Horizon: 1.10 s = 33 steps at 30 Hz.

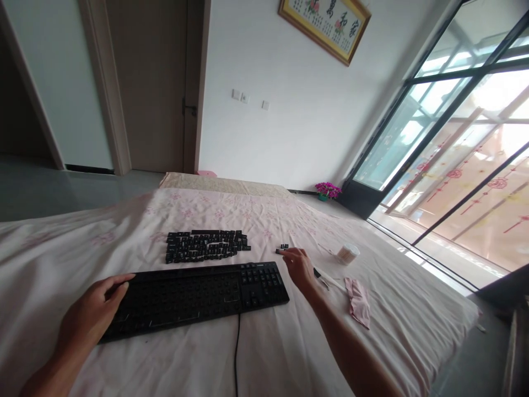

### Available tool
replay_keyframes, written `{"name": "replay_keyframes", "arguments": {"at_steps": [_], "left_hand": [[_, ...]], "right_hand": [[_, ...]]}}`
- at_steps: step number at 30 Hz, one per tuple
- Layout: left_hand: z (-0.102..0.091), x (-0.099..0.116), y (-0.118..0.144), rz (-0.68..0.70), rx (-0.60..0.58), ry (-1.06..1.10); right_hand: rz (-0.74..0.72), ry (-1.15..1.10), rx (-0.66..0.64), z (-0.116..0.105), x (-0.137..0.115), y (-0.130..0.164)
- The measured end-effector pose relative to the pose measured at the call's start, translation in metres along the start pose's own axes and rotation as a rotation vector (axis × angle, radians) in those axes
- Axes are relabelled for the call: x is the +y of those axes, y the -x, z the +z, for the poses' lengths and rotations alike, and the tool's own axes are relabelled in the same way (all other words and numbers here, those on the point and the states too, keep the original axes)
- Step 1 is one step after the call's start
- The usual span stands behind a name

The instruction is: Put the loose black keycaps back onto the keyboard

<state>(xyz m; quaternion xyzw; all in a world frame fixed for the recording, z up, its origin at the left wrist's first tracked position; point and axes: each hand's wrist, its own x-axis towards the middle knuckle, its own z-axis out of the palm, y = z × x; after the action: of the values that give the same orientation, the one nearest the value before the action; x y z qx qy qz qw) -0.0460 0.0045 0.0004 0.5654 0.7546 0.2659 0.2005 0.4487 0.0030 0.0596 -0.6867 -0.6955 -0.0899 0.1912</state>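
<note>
A black keyboard (198, 298) lies on a pink-patterned cloth, most of its keycaps off, with only the number pad still capped. My left hand (93, 317) rests on the keyboard's left end, gripping it. Beyond the keyboard sits a laid-out block of loose black keycaps (204, 246). My right hand (298, 267) reaches past the keyboard's right end, its fingertips pinching a small keycap (280, 251). Two more keycaps (284, 246) lie just behind it.
A round container of cotton swabs (347, 253), a pink cloth (359, 300) and a thin tool (324, 277) lie to the right. The keyboard's cable (237, 353) runs toward me. The table's edge (454, 292) drops off on the right beside large windows.
</note>
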Motion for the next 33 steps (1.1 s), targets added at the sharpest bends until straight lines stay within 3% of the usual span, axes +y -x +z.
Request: {"name": "replay_keyframes", "arguments": {"at_steps": [6, 12, 22, 27, 33], "left_hand": [[0.0, -0.001, 0.0, -0.023, -0.007, 0.013], [-0.002, 0.004, 0.001, -0.031, 0.002, 0.003], [-0.004, 0.008, 0.004, -0.049, 0.011, -0.013], [-0.005, 0.009, 0.004, -0.046, 0.014, -0.041], [-0.003, 0.008, 0.005, -0.008, 0.019, -0.051]], "right_hand": [[0.19, 0.169, -0.174, 0.018, 0.031, -0.073], [0.213, 0.2, -0.231, 0.04, 0.038, -0.098], [0.166, 0.198, -0.254, 0.045, 0.034, -0.105], [0.109, 0.138, -0.232, 0.046, 0.008, -0.097], [0.086, 0.077, -0.375, 0.053, -0.025, -0.075]]}}
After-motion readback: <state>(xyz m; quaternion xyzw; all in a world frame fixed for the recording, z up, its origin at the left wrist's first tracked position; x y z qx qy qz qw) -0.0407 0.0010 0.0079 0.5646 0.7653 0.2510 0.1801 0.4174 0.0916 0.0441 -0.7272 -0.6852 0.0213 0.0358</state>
